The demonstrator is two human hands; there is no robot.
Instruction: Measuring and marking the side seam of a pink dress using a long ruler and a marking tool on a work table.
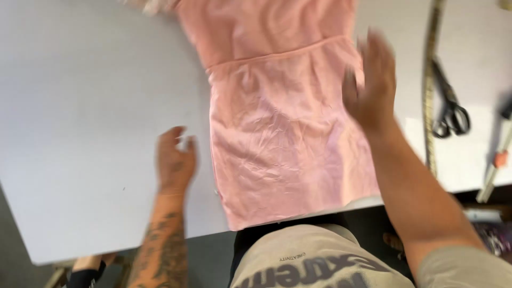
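Nearest the camera, a beige printed shirt (314,261) is seen at the bottom edge. One right hand (370,85) is raised over the right side of one pink garment (282,122), its fingers loosely extended and close together; blur hides whether the cloth is touched. One left hand (175,160) is laid on the white table (80,133) just beside the garment's left edge, fingers slightly curled, nothing held. One pair of black scissors (450,109) and one measuring tape (431,80) are seen at the right.
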